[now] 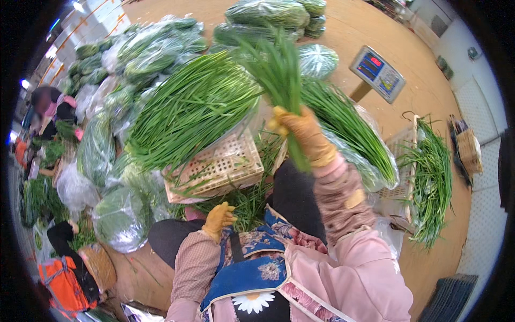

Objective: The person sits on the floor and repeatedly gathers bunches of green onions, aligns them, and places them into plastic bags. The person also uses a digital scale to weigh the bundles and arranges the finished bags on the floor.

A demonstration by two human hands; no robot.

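Note:
My right hand (299,135), in a yellow-orange glove, grips a bunch of long green leafy stalks (277,72), which look like garlic chives and are blurred at the tips. The gloved left hand (220,219) rests near my lap with its fingers curled and nothing visible in it. Ahead of it, a large heap of the same greens (193,108) lies on an upturned-looking plastic crate (217,165). To the right of the raised bunch, more greens (350,129) lie on clear plastic. Loose leaves (245,213) are scattered between my knees.
Bagged greens (120,217) pile up on the left. More bags (267,16) are stacked ahead. A scale display (377,74) stands front right, near a crate (402,161) with greens (430,181) beside or over it. Other people (52,104) sit at far left, beyond the bags.

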